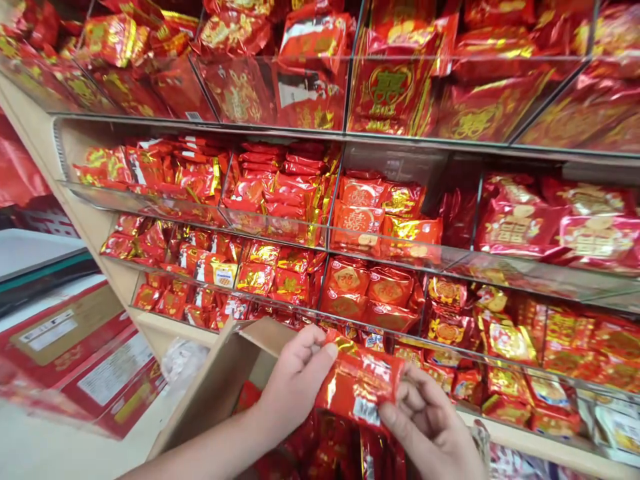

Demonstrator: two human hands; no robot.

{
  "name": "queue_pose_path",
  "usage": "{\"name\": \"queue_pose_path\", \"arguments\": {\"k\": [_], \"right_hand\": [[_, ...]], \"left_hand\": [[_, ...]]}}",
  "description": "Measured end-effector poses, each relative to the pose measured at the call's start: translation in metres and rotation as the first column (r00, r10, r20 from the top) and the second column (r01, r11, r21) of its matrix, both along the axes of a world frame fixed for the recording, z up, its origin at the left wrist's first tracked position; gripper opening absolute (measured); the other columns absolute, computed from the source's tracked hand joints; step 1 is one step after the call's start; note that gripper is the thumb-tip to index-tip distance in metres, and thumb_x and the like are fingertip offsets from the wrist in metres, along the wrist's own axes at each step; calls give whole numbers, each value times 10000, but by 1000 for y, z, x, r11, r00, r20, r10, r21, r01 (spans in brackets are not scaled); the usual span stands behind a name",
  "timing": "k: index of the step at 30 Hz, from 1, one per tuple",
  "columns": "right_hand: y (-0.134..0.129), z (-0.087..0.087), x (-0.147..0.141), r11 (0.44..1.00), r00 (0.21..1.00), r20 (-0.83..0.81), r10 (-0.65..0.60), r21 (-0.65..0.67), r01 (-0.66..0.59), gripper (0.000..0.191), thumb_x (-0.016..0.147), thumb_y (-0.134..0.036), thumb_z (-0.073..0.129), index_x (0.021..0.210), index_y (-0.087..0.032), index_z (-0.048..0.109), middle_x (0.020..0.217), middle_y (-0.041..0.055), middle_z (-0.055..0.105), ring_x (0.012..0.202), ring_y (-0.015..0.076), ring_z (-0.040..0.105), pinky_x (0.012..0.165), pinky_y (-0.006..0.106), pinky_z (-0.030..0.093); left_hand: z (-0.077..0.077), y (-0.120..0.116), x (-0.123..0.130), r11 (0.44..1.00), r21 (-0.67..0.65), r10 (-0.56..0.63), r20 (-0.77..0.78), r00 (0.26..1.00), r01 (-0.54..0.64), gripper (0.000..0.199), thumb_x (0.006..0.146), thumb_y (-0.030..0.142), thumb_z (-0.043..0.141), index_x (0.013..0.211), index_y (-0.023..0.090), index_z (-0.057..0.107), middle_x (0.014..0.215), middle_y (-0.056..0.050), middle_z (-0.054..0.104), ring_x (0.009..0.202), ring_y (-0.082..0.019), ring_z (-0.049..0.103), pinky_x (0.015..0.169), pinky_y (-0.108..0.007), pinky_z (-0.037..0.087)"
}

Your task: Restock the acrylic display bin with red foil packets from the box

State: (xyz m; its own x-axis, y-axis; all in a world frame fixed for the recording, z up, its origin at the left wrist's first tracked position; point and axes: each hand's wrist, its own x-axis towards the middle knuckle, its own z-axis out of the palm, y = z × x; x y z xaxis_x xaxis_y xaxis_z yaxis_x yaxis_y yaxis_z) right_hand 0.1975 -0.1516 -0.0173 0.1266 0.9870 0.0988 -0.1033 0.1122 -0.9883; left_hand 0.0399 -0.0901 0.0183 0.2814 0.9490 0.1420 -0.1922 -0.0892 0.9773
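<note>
Between my two hands is a shiny red packet (357,381) with gold markings and a white barcode near its lower right corner. My left hand (295,377) pinches its upper left end, thumb on top. On the right side, my right hand (430,423) grips the packet near the barcode, with the thumb over the edge. Directly below both hands, an open cardboard box (213,383) holds more red packets (327,447). Part of the box's contents is hidden behind my hands and the held packet.
Shelves with clear dividers and a clear front lip (400,248) rise ahead, filled with red and gold packets (350,287). At the left stand red cartons (75,353) with white labels. A crumpled clear plastic bag (184,360) lies beside the open box.
</note>
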Motion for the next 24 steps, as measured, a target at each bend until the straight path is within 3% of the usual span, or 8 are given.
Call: {"name": "queue_pose_path", "arguments": {"k": [2,4,7,10,13,16,19,24], "right_hand": [[12,7,0,999,966,-256,-36,-8,35,374,689,-346,689,1006,-225,530,837,39,660,794,175,628,756,316,500],[18,8,1,999,948,-317,-31,-1,33,348,673,-308,708,967,-211,549,862,47,664,788,171,631,767,323,502],[19,0,5,996,965,-261,-34,65,53,317,724,-286,665,1002,-230,524,970,58,653,866,188,628,802,361,501],[17,-10,10,926,964,22,-265,284,248,261,770,-229,612,1010,-250,511,961,47,640,863,179,625,760,336,519],[15,-12,11,702,693,426,-582,693,163,232,747,-139,605,956,-238,580,870,47,617,793,168,594,680,292,516],[12,-7,12,591,470,591,-655,789,-168,254,748,-85,555,949,-224,624,868,62,597,815,173,561,684,291,507],[8,-3,18,633,533,605,-591,758,-157,256,753,-73,530,954,-211,610,922,75,586,877,179,564,712,285,503],[10,-6,34,837,714,496,-494,492,238,483,739,-306,625,1198,-208,509,1092,105,594,789,171,601,674,278,517]], "left_hand": [[-1,5,7,999,-33,-17,105,994,21,202,809,383,551,763,195,492,654,52,527,587,-86,474,582,-199,409],[-4,8,10,999,-49,-17,154,988,24,210,818,400,546,802,193,516,706,37,574,647,-97,530,625,-212,438],[-6,6,12,986,-112,-104,151,983,122,279,792,425,581,938,197,515,841,-14,634,670,-130,591,582,-241,478],[0,-2,15,968,-171,-144,220,965,184,442,771,373,637,1145,246,437,1136,-65,578,829,-159,625,688,-278,504],[7,-10,21,906,-262,-189,449,873,331,484,857,358,533,1283,307,309,1239,-68,522,975,-168,598,828,-310,458],[11,-13,25,864,-267,-257,496,829,427,423,868,212,511,1268,242,379,1148,-81,593,957,-174,607,768,-276,463],[6,-6,25,877,-265,-268,426,864,402,369,853,150,504,1215,210,458,1139,-81,604,934,-179,615,752,-270,463],[-2,4,18,858,-55,-488,228,843,511,411,863,196,511,1258,235,403,1215,-68,553,1090,-185,524,941,-342,374]]}}
